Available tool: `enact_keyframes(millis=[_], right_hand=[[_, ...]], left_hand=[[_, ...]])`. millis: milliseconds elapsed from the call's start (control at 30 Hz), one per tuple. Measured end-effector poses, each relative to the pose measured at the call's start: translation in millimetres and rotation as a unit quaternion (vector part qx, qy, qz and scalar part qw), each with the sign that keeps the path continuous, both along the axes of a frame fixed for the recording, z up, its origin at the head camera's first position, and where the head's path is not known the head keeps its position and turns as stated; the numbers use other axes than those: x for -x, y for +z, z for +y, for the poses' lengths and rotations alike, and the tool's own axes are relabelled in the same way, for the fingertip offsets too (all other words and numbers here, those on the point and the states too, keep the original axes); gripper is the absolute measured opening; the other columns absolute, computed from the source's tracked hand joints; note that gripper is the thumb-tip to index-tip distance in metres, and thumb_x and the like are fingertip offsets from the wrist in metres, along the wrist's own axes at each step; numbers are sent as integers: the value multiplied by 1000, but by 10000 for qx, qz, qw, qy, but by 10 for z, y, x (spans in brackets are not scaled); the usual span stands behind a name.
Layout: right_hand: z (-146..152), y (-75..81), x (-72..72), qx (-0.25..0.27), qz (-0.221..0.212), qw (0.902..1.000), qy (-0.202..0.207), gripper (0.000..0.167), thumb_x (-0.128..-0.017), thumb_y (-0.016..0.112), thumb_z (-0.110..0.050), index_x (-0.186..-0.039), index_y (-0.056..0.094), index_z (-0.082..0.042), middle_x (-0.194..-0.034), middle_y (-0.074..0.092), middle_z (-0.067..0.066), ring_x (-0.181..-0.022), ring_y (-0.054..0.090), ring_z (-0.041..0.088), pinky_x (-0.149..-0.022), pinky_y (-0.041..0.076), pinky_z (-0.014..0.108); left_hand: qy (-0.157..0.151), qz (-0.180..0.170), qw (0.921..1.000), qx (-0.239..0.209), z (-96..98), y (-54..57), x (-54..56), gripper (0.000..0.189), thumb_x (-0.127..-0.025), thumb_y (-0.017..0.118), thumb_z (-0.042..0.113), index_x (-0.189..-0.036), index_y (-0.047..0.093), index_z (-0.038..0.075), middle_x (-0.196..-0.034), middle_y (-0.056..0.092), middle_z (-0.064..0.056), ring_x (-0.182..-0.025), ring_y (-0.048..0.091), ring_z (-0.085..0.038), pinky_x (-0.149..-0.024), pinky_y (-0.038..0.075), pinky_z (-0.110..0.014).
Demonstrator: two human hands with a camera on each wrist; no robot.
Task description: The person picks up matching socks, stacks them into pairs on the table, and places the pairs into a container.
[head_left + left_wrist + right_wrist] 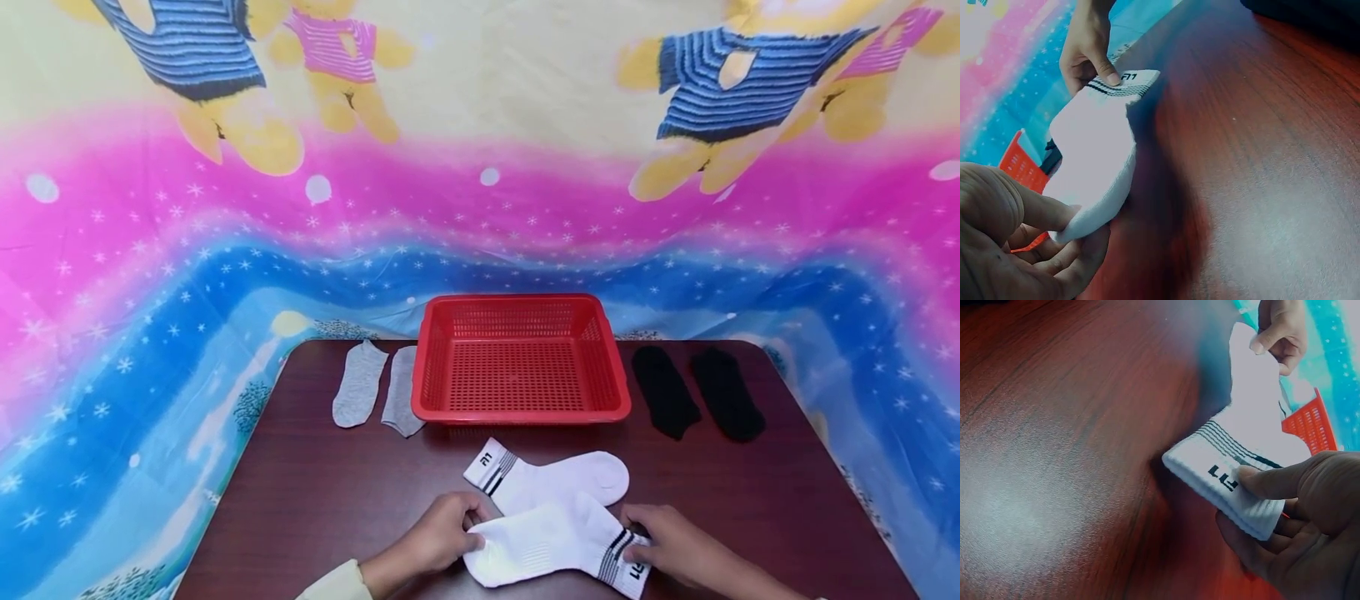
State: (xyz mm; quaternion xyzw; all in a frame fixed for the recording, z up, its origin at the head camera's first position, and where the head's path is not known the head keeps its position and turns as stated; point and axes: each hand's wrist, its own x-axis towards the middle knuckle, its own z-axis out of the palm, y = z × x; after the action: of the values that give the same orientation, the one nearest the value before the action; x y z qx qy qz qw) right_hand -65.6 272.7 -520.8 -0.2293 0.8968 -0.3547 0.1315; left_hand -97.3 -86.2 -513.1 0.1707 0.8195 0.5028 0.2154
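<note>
Between both hands a white sock point(536, 542) with black stripes and lettering on its cuff is stretched out over the near part of the table. My left hand point(448, 533) pinches its toe end, thumb on top, as the left wrist view also shows. The cuff is pinched by my right hand point(671, 542), the thumb beside the black lettering point(1222, 477). Just behind lies a second white sock point(558, 481) with the same striped cuff, partly covered by the held one in the head view.
A red plastic basket point(521, 417) stands at the table's back middle. Left of it lie two grey socks point(360, 387), one partly hidden by the basket. Two black socks point(666, 392) lie to its right. A patterned cloth point(480, 200) hangs behind the dark wooden table point(300, 500).
</note>
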Motion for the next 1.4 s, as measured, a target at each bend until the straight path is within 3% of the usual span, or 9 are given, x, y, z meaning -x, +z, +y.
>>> enact_keyframes(millis=[300,467,700,1000,1100,1233,1300,1333,1400], right_hand=[[-1,-120,-42,-207,218,9995,27,30,-75,85,-13,-81,57,-22,-76,57,-21,-72,48,-8,-62,41,20],[-2,-161,-59,-341,38,9994,-50,29,-75,84,-10,-82,58,-22,-76,57,-20,-71,47,-7,-62,40,20],[-2,-224,-85,-549,370,9978,-13,34,-72,85,-7,-82,56,-21,-77,54,-19,-72,45,-6,-62,39,21],[-8,-208,-141,-1099,684,9911,-313,35,-75,86,-11,-91,56,-21,-88,48,-14,-80,43,-2,-67,43,25],[-20,-204,-179,-1549,1440,9769,-307,43,-70,92,-22,-99,60,-20,-97,47,-12,-88,44,3,-72,48,27],[-19,-251,-211,-1608,2932,9424,38,59,-60,96,-26,-108,63,-16,-111,51,-7,-98,47,7,-79,49,24],[-19,-283,-205,-1325,3582,9234,389,57,-63,94,-28,-109,64,-15,-114,55,-3,-102,49,8,-85,46,21],[-25,-294,-198,-1187,3850,9133,593,42,-75,86,-26,-109,65,-15,-114,56,-2,-103,49,8,-87,45,20],[-33,-309,-194,-1042,4145,8981,1036,36,-80,83,-31,-109,65,-17,-115,58,-2,-104,50,7,-90,42,18]], left_hand=[[31,141,9999,73,21,-151,-31,24,-70,70,-18,-82,71,2,-70,64,0,-64,53,0,-56,48,-18],[-35,610,9978,270,43,-236,-73,28,-67,69,-21,-81,69,4,-70,63,2,-64,51,3,-57,47,-17],[-231,1699,9785,1149,66,-311,-116,30,-68,77,-12,-81,68,14,-80,61,9,-77,53,0,-70,45,-19],[-509,2230,9589,1679,74,-344,-118,30,-73,78,-6,-92,68,15,-89,61,9,-85,53,-1,-77,48,-21],[-475,2504,9509,1759,61,-293,-143,36,-73,80,-4,-101,67,13,-96,59,5,-92,52,-5,-81,49,-23],[-613,2916,9379,1777,41,-163,-200,42,-75,82,2,-112,65,10,-107,54,3,-101,49,-9,-85,50,-24],[-998,3269,9221,1813,22,-110,-227,42,-77,84,9,-115,65,11,-110,54,5,-103,49,-8,-86,49,-23],[-1279,3330,9153,1871,16,-81,-234,41,-79,84,12,-116,65,13,-112,54,6,-104,49,-7,-88,48,-23],[-1933,3464,8974,1931,-4,-49,-240,40,-82,83,16,-119,66,15,-114,55,7,-105,49,-4,-89,46,-19]])
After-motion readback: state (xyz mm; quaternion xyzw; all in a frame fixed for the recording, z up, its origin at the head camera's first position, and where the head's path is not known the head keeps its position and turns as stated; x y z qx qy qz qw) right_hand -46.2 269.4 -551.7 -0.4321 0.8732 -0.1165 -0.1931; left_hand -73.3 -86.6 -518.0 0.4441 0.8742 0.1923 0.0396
